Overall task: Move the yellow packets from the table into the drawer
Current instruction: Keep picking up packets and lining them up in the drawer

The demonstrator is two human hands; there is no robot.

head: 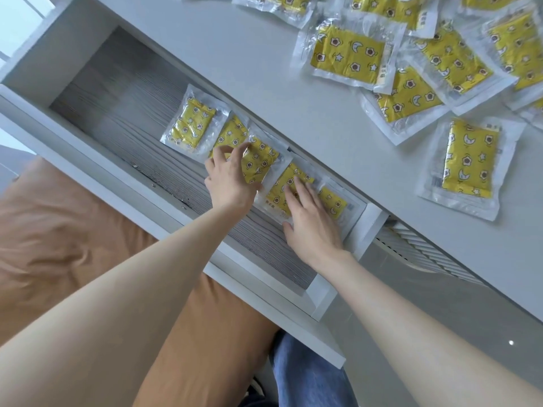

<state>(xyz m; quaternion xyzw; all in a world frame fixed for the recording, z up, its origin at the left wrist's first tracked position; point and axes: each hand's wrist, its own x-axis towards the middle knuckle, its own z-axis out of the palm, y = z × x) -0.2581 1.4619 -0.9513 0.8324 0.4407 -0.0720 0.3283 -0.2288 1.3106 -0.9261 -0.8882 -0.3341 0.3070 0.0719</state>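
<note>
A pale grey counter [264, 69] is crossing the view from 11 o'clock to 4 o'clock, and below its edge a white drawer [188, 230] is standing pulled out, with a grey, ribbed-looking floor inside.

Many yellow packets [349, 55], each sealed in clear plastic and printed with stars, moons and flowers, are lying in a loose pile on the counter at 1 to 2 o'clock, several of them overlapping. One single packet [470, 165] is lying apart from the pile, at 3 o'clock.

Inside the drawer, a row of packets [192, 124] is lying along the back wall, just under the counter edge, each one overlapping the next. The row is running from the middle of the drawer toward its right end; the left part of the drawer floor is bare.

The left hand [229, 177] is resting on the middle of the row, its grip pinching the edge of one packet [258, 163] between thumb and fingers. The right hand [311, 221] is lying flat, grip released, with the fingers spread and pressing on the packets at the right end of the row.

At 7 to 9 o'clock an orange cloth [58, 230] is showing below the drawer, and blue jeans [305, 374] are showing at 6 o'clock.
</note>
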